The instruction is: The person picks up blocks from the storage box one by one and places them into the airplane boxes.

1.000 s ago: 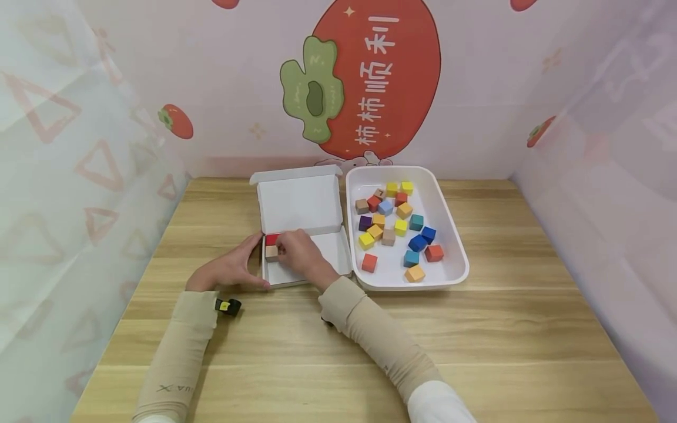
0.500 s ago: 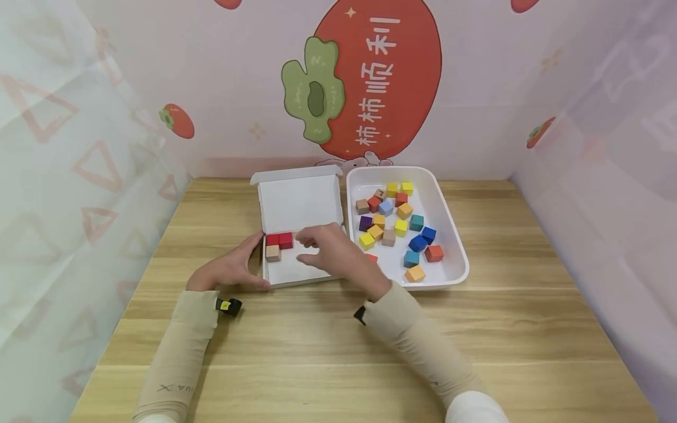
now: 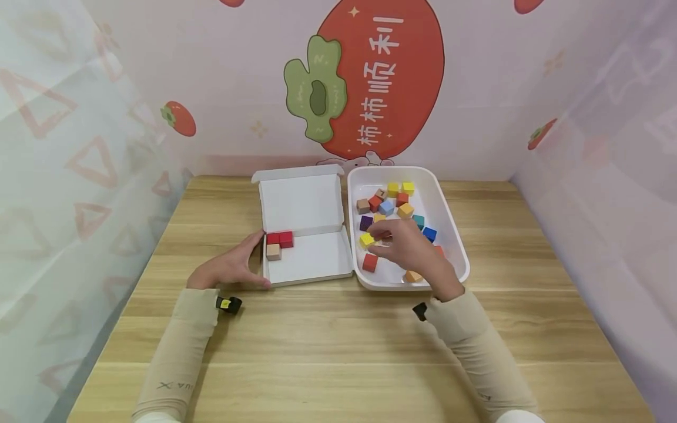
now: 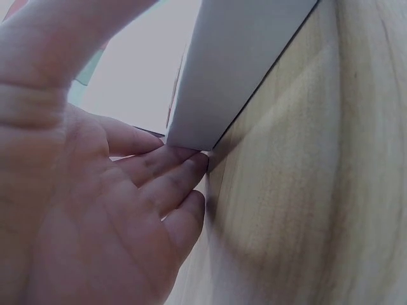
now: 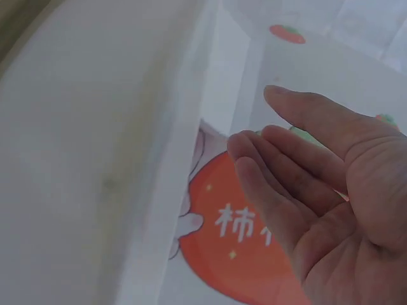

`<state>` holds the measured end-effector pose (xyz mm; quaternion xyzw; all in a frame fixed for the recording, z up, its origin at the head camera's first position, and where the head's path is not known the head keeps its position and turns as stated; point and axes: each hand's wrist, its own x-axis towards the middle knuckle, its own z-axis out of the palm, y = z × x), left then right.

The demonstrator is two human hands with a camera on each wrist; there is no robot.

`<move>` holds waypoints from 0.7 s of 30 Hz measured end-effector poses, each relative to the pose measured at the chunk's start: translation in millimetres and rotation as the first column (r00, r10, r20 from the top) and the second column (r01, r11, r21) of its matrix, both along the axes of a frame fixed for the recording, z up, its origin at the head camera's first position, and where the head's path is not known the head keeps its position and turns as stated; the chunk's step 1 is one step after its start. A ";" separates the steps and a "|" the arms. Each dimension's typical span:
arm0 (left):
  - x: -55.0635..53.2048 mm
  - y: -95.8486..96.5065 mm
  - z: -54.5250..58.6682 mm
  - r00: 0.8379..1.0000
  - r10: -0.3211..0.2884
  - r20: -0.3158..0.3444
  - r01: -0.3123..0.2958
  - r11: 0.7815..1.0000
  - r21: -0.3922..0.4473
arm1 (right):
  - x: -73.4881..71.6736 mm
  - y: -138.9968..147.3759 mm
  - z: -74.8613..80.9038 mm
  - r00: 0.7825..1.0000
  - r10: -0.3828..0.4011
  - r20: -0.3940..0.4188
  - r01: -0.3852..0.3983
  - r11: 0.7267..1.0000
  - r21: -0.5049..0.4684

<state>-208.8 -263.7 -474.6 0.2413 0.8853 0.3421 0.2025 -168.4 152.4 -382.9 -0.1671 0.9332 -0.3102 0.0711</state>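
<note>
My left hand point(image 3: 228, 267) rests at the left side of a white cardboard box point(image 3: 317, 258), thumb near its front corner. In the left wrist view its fingertips point(image 4: 194, 168) meet the box corner close to the tabletop. Two red cubes point(image 3: 285, 239) and a natural wood cube point(image 3: 273, 252) sit in the box's back left corner. My right hand point(image 3: 409, 244) is over the white tray point(image 3: 391, 287), thumb and fingers apart beside a yellow cube point(image 3: 366, 240). Nothing shows between its fingers in the right wrist view. It hides some cubes beneath it.
The box lid point(image 3: 301, 202) stands raised behind the box. Several coloured cubes lie scattered in the tray, among them a red cube point(image 3: 370, 262), a purple cube point(image 3: 366, 223) and a light blue cube point(image 3: 386, 207). A printed backdrop point(image 3: 233, 70) rises behind the wooden table point(image 3: 317, 352).
My right hand has let go of the second red cube in the box and moved right, over the tray. My left hand has stayed at the box's left side.
</note>
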 end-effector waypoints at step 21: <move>-3.4 -1.3 -4.6 1.000 -0.005 0.000 0.005 1.000 0.018 | -7.3 15.6 -58.1 0.993 0.019 0.118 -0.027 0.997 0.066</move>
